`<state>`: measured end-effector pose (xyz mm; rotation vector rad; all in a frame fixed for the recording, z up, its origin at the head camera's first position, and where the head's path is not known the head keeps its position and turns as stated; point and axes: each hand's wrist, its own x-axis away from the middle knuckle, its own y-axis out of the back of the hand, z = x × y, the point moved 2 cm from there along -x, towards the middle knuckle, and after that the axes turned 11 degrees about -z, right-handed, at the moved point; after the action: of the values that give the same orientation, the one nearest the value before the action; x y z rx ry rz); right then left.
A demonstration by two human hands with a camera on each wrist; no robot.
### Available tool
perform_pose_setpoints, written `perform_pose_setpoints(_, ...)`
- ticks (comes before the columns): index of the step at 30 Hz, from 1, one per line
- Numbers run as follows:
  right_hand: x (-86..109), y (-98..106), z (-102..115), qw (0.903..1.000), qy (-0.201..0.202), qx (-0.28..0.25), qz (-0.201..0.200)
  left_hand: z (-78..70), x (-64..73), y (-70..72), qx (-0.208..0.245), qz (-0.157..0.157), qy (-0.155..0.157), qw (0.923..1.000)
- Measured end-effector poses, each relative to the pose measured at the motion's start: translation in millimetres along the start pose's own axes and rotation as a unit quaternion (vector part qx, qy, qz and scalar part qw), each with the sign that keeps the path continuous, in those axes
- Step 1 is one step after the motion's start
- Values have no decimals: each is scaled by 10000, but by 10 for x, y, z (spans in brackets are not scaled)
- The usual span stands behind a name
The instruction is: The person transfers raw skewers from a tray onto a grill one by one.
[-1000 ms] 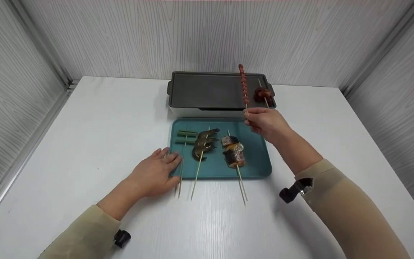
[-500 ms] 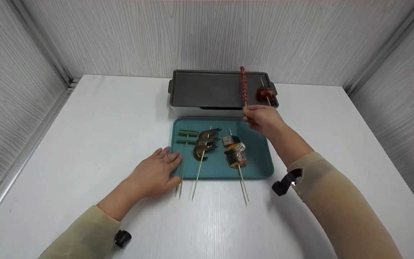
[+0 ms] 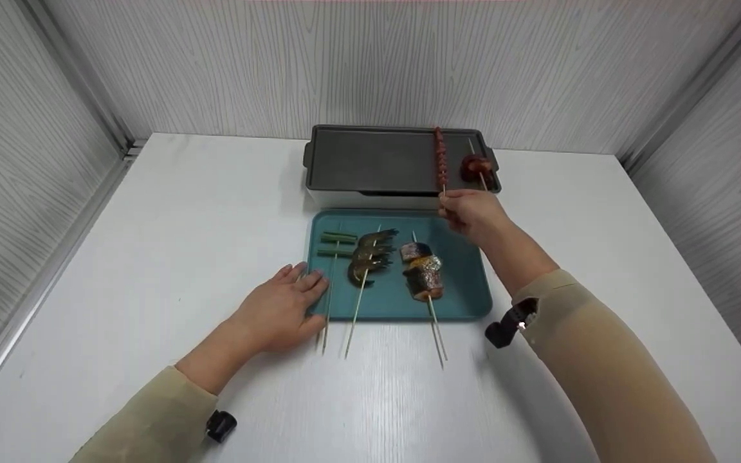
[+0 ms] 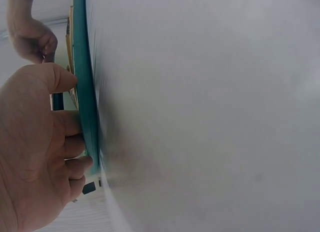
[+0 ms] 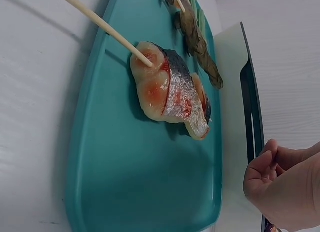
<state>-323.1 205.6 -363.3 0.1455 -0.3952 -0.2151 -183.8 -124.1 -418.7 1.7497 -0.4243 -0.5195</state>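
My right hand (image 3: 476, 212) pinches the bare stick end of a thin skewer of red pieces (image 3: 440, 157). Those pieces lie along the right part of a dark grill plate (image 3: 370, 157), left of another skewer with dark red, glossy food (image 3: 476, 167). My left hand (image 3: 280, 312) rests on the left rim of a teal tray (image 3: 464, 270), fingers loosely spread. In the left wrist view its thumb and fingers (image 4: 70, 123) touch the tray's edge. On the tray are a green vegetable skewer (image 3: 338, 238), a shrimp skewer (image 3: 368, 256) and a fish skewer (image 3: 423, 283).
The grill's pale base (image 3: 338, 198) stands directly behind the tray on a white table (image 3: 216, 193). Several sticks (image 3: 436, 341) stick out over the tray's front edge. Wood-grain panels (image 3: 370, 64) enclose the back and sides.
My right hand has lowered slightly, bringing the skewer of red pieces from raised above the grill plate down along it. The left hand stays on the tray rim.
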Motion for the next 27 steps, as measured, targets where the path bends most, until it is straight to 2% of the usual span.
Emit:
perform_pose_setpoints(6,-8,15,-18,10000,39,-6,16,-7,-8,1,6,14,41,10000)
perform_pose_setpoints(15,40,20,-52,9998,-113,-153,74,7,-7,-7,-62,-22,-19,10000)
perform_pose_setpoints(23,210,36,-77,9993,-293,-148,175,47,-15,-5,-128,106,92,9998)
perform_pose_setpoints(27,343,110,-124,9989,-228,6,417,60,-4,7,-133,148,108,9997)
